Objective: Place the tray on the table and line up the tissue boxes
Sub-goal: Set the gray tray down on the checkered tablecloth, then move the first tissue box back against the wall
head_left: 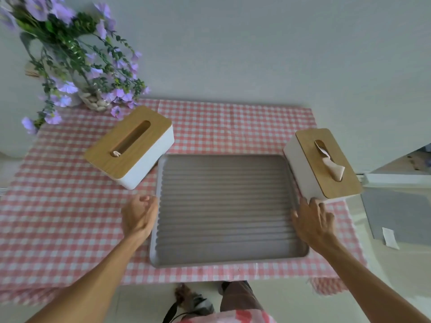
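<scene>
A grey ribbed tray (224, 206) lies flat on the pink checked tablecloth (58, 217) in the middle of the table. My left hand (138, 216) rests at the tray's left rim with its fingers curled. My right hand (313, 220) is at the right rim with fingers spread, fingertips touching the bottom of the right tissue box (323, 165). That box is white with a wooden lid and a tissue sticking out. A second white, wooden-lidded tissue box (129, 146) sits angled to the tray's upper left.
A vase of purple flowers (70, 61) stands at the table's far left corner, close to the left box. A wall runs behind the table. To the right, off the table's edge, is floor with a grey mat (396, 215).
</scene>
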